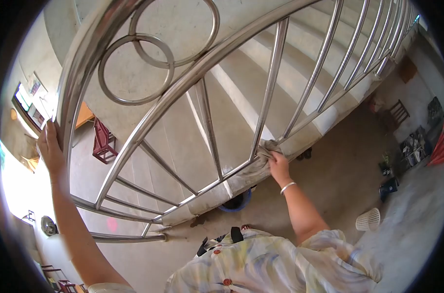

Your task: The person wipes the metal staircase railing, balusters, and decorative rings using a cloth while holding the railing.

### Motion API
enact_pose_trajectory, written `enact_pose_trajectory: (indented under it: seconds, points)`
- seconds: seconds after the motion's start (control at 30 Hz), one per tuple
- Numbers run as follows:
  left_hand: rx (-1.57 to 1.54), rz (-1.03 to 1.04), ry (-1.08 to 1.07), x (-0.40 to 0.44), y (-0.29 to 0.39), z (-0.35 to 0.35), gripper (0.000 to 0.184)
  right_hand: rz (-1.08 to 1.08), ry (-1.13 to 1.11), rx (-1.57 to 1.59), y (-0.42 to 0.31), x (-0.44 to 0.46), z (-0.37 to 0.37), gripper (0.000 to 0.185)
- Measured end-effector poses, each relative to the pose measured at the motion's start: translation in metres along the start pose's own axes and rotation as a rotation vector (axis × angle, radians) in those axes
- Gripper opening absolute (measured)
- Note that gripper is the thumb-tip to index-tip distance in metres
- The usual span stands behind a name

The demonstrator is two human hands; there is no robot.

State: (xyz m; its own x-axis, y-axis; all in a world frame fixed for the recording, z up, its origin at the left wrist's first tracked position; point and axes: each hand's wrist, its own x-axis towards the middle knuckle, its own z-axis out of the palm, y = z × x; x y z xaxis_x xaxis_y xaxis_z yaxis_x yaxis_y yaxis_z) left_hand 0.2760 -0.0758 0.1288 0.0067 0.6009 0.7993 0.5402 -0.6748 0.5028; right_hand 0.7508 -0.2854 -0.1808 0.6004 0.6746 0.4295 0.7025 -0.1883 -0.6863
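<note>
A curved metal stair railing with round bars and two ring ornaments runs beside pale steps. At the left, my left hand rests with its fingers against the thick outer handrail. My right hand, with a bangle on the wrist, is closed on a grey-brown cloth. The cloth lies against the lower rail and the stair edge, near the foot of an upright bar.
Below the stairs are a blue-rimmed basin and a white basket. A red wooden stool stands beyond the railing at left. A chair and stacked items are at the right.
</note>
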Motion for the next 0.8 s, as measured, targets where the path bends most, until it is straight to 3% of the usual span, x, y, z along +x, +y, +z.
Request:
enact_pose_trajectory:
  seconds: [0.07, 0.13, 0.17, 0.23, 0.27, 0.33, 0.37, 0.43, 0.53, 0.6, 0.7, 0.8]
  points:
    - [-0.057, -0.043, 0.037, -0.002, 0.0, 0.0, 0.039, 0.265, 0.18, 0.453, 0.031, -0.002, -0.001, 0.026]
    - [-0.099, -0.083, 0.017, 0.0, -0.007, -0.005, 0.038, 0.644, 0.357, 1.139, 0.019, 0.016, -0.029, 0.03]
    - [-0.093, -0.118, 0.027, 0.002, -0.016, -0.009, 0.038, 0.658, 0.362, 1.14, 0.019, 0.027, -0.039, 0.03]
    - [-0.095, -0.16, 0.037, 0.007, -0.029, -0.014, 0.038, 0.638, 0.291, 1.608, 0.022, 0.048, -0.054, 0.025]
    - [-0.097, -0.156, 0.03, 0.008, -0.033, -0.015, 0.038, 0.64, 0.3, 1.609, 0.034, 0.054, -0.047, 0.025]
    - [-0.113, -0.151, 0.091, 0.007, -0.032, -0.013, 0.038, 0.474, 0.054, 1.815, 0.047, 0.059, -0.031, 0.025]
    - [-0.077, -0.146, 0.086, 0.006, -0.028, -0.012, 0.039, 0.515, 0.127, 1.838, 0.039, 0.053, -0.022, 0.024]
    - [-0.096, -0.171, 0.036, 0.008, -0.037, -0.018, 0.039, 0.764, 0.317, 1.859, 0.02, 0.039, 0.002, 0.022]
    - [-0.088, -0.158, 0.02, 0.008, -0.029, -0.012, 0.039, 0.849, 0.02, 1.982, 0.035, -0.011, 0.063, 0.019]
    - [-0.062, -0.118, 0.054, 0.006, -0.022, -0.007, 0.039, 1.127, -0.054, 1.853, 0.011, -0.038, 0.079, 0.02]
    - [-0.097, -0.124, -0.002, 0.005, -0.02, -0.007, 0.041, 1.084, -0.014, 1.847, 0.005, -0.037, 0.076, 0.02]
    - [-0.145, -0.138, -0.033, 0.005, -0.021, -0.007, 0.038, 0.831, 0.268, 1.862, 0.021, 0.008, 0.032, 0.019]
